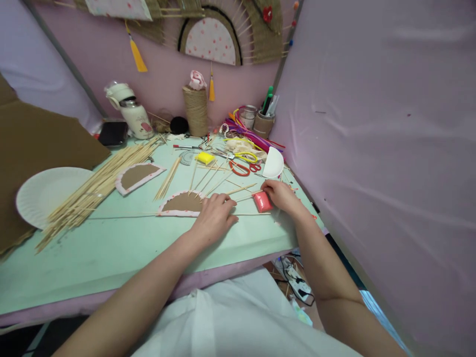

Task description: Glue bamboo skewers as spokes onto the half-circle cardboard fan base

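My left hand (214, 218) lies over the right end of a cardboard half-circle (184, 202) edged with pink-and-white fabric. Its fingers are stretched out, with the thumb apart, and cover part of the piece. Several thin bamboo sticks (208, 177) fan out from the curved edge. To the right, my right hand (281, 196) has its fingers closed at the end of a bamboo stick (245, 198) that runs toward the half-circle. Just beneath those fingertips lies a red packet (263, 202). A long stick (122, 217) passes along the half-circle's straight edge.
A large bundle of sticks (107, 181) overlaps a white paper plate (33, 193) at left. Another fabric-edged half-circle (137, 177) lies nearby. Behind are a yellow packet (205, 158), red-handled scissors (240, 168), a twine spool (196, 111), a white bottle (137, 119) and a white half-disc (273, 162).
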### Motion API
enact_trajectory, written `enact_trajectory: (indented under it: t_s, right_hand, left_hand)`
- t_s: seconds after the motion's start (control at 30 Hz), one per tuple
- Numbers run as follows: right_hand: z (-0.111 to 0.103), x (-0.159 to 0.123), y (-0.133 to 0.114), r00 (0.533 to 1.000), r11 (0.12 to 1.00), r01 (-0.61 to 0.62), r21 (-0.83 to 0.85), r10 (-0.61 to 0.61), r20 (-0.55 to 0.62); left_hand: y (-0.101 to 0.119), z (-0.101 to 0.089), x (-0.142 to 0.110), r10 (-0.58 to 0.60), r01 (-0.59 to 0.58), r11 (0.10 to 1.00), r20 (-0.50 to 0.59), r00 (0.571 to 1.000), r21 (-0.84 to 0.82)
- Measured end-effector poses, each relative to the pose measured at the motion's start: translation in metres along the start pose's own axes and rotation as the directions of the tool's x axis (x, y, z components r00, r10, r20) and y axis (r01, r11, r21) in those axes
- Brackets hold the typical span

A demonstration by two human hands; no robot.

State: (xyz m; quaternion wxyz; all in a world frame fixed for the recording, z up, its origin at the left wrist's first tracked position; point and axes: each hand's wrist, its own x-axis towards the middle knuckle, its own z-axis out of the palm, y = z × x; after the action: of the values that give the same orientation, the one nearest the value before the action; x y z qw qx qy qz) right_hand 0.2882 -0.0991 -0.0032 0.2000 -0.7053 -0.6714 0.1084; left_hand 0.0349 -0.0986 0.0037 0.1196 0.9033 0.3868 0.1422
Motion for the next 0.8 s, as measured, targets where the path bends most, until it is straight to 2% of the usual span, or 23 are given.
enact_trajectory:
  t_s: [0.13, 0.37, 0.57, 0.7, 0.8]
  right_hand:
    - [0.0, 0.008, 0.002, 0.999, 1.0, 0.011, -0.018, -0.01, 0.036]
    - [-0.007, 0.013, 0.0, 0.996, 0.997, 0.027, -0.078, -0.02, 0.091]
    - [-0.011, 0.026, 0.01, 0.999, 0.964, -0.01, -0.267, -0.004, -0.05]
    - [-0.013, 0.03, 0.007, 0.993, 0.961, -0.035, -0.274, 0.004, -0.115]
    - [-0.011, 0.019, -0.006, 0.977, 0.971, 0.126, -0.206, -0.157, -0.144]
  left_hand:
    - [-0.001, 0.004, 0.0, -0.016, 0.016, 1.0, -0.017, 1.0, 0.009]
    - [-0.002, 0.01, 0.022, -0.095, 0.095, 0.993, -0.006, 0.995, 0.067]
    - [-0.008, 0.013, 0.027, -0.08, 0.079, 0.995, 0.018, 0.997, 0.062]
    - [-0.009, 0.013, 0.025, -0.083, 0.082, 0.995, 0.014, 0.996, 0.059]
    - [-0.009, 0.015, 0.025, -0.086, 0.085, 0.995, 0.017, 0.996, 0.051]
